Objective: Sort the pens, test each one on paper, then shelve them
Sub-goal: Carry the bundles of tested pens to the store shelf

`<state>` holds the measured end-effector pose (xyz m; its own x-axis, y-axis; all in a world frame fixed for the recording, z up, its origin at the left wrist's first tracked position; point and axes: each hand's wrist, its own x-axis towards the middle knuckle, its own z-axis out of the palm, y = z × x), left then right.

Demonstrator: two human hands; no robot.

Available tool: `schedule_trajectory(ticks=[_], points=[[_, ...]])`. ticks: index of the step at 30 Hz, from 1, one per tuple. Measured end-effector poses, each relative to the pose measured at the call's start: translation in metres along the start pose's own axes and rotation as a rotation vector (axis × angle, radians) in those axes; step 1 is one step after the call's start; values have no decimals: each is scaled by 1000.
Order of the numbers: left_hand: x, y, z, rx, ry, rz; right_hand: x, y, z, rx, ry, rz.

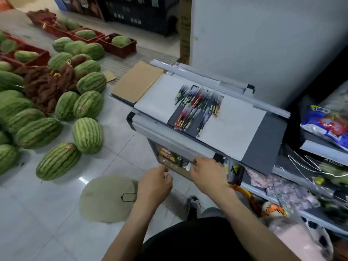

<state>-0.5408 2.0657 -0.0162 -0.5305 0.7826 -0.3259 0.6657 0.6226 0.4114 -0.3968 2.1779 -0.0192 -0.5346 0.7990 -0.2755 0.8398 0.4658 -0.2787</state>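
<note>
Many pens [197, 108] lie in a loose, crossed heap on the grey top [267, 144] of a low shelf unit. They span the dark gap between two white paper sheets [231, 129], with black, blue and red barrels mixed together. Neither hand is on them: both hover at the near side, below the unit's front rail [169, 136]. The left hand [155, 183] has its fingers curled in toward the thumb, and a small pale sliver shows at the fingertips, too blurred to say whether it is pinched or what it is. The right hand [207, 173] bends its fingers at the rail's lower edge; whether it grips anything I cannot tell. Sorting looks like the step in hand, and hardly begun. To do it well, I would bring both hands up to the heap and spread it flat so no pen hides under another. Then I would draw out one colour at a time into separate rows, all tips facing the same way. Leave bare paper nearest the body for the test strokes. Pens roll, so keep the rows back from the front rail, since the tiled floor [56, 213] lies below it.
</note>
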Motion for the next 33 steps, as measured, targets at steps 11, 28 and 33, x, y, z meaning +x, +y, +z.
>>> schedule_trajectory(ticks=[11,28,33], points=[[123,60,-12,22,-26,4,105,47,-33,196,-40,232],[319,100,-13,66,-250,126,247,41,-56,433,-40,599],[327,98,1,92,-272,148,266,33,-46,326,-107,604]])
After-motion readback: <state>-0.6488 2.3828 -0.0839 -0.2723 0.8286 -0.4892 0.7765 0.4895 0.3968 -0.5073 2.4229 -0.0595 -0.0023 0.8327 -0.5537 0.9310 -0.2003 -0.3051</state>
